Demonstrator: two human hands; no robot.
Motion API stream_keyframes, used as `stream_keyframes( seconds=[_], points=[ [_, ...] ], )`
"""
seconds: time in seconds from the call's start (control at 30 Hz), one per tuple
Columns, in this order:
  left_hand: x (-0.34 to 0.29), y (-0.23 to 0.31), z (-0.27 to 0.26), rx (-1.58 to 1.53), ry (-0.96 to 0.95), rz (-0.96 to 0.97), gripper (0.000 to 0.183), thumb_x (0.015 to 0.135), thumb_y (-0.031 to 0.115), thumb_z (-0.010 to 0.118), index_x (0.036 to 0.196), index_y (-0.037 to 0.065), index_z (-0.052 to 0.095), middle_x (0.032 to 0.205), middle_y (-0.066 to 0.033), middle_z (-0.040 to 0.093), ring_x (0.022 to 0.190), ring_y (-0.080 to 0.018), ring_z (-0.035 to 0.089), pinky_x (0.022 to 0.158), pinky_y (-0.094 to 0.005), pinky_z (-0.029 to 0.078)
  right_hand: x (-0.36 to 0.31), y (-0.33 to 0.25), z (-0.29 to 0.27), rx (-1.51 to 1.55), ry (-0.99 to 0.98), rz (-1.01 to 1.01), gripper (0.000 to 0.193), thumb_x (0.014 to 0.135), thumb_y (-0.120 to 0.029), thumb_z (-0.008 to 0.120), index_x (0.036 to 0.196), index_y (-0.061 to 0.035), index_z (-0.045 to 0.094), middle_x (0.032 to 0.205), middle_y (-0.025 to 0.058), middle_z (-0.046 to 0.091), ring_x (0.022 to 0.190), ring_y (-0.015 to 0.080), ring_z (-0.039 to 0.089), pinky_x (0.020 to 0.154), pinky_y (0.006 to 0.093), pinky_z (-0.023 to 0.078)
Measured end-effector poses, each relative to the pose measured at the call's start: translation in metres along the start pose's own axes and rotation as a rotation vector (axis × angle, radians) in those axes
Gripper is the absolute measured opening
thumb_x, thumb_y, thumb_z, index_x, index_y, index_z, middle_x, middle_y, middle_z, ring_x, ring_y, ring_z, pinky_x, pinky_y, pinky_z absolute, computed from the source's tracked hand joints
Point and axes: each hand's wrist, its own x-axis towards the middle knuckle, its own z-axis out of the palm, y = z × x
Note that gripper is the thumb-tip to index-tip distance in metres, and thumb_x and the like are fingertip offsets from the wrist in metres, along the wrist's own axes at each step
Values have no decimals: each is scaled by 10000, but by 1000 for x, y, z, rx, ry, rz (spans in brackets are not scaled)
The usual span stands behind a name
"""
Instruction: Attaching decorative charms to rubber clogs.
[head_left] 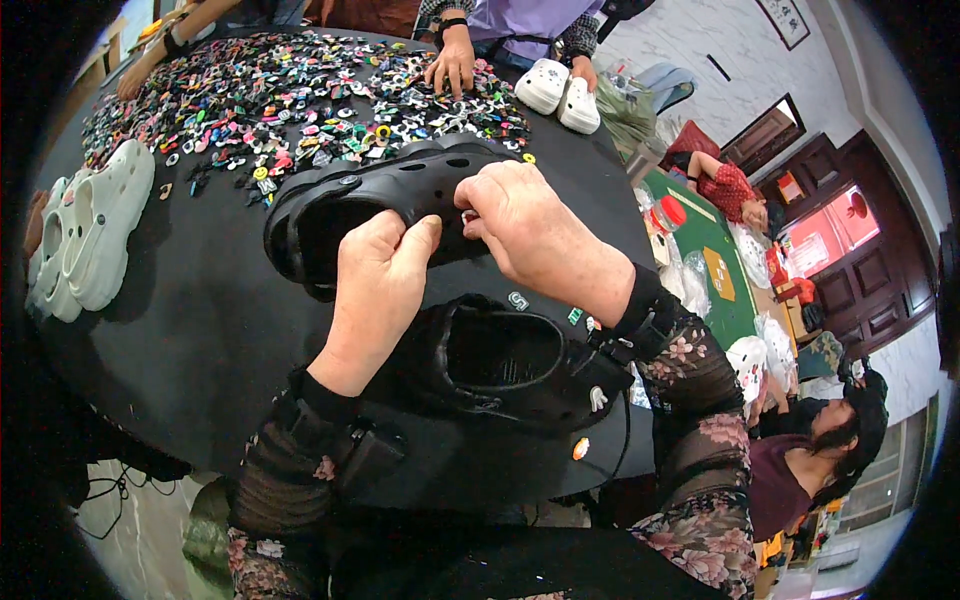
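Note:
A black clog point(415, 178) with round holes lies on its side across the dark table. My left hand point(378, 285) is closed on the rim of its opening, thumb pressed down on the edge. At the clog's front part, my right hand point(535, 225) pinches a small, pale piece point(468, 216), mostly covered by the fingers, against the shoe. Nearer to me stands a second black clog point(440, 375), opening upward, with a small white charm point(598, 399) on its toe. Between the clogs lie a grey-white charm point(517, 300) and a green one point(574, 316).
A wide heap of colourful shoe charms point(300, 100) covers the table's far side. Pale clogs point(108, 225) stand at the left edge. Across the table, another person's hand point(452, 62) touches the heap, near white clogs point(543, 86). An orange-white charm point(581, 448) lies near the front edge.

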Motion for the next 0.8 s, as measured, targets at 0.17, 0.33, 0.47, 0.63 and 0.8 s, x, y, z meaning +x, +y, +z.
stream_keyframes(
  seconds=[0.17, 0.33, 0.47, 0.63, 0.8],
  points=[
    [3, -12, 0, 6, -15, -8, 330, 871, 126, 642, 629, -45, 495, 514, -44, 467, 519, -68, 387, 462, -297, 326, -4, 1, -8, 27, -148, 5, 198, 748, -53, 647, 907, -36, 529, 901, 147, 548, 901, 334, 547, 800, 427, 438],
    [3, -15, 4, -23, -59, -43, 337, 868, 126, 642, 622, -46, 488, 505, -53, 457, 521, -66, 380, 461, -299, 326, -9, 6, -6, 83, -190, -14, 194, 736, -38, 649, 886, -39, 526, 905, 149, 549, 896, 334, 548, 791, 425, 441],
    [2, -17, 3, 65, -35, 37, 335, 865, 127, 641, 627, -53, 491, 504, -65, 457, 518, -67, 386, 463, -300, 331, -7, 7, 0, 78, -207, -25, 197, 709, -11, 637, 858, -38, 512, 884, 151, 543, 874, 341, 544, 780, 421, 442],
    [6, -17, -1, 58, -58, -18, 318, 861, 127, 643, 636, -54, 511, 506, -66, 466, 520, -68, 395, 466, -304, 336, -12, 8, 8, 24, -150, -75, 210, 673, 1, 623, 843, -35, 504, 861, 150, 538, 862, 341, 541, 769, 415, 442],
    [9, -21, -4, -108, -55, -149, 320, 877, 149, 639, 629, -31, 546, 526, -1, 499, 534, -63, 393, 477, -291, 341, -13, 5, 6, 14, -95, -108, 224, 666, -1, 612, 857, -45, 504, 883, 151, 533, 870, 337, 539, 780, 422, 438]
  ],
)
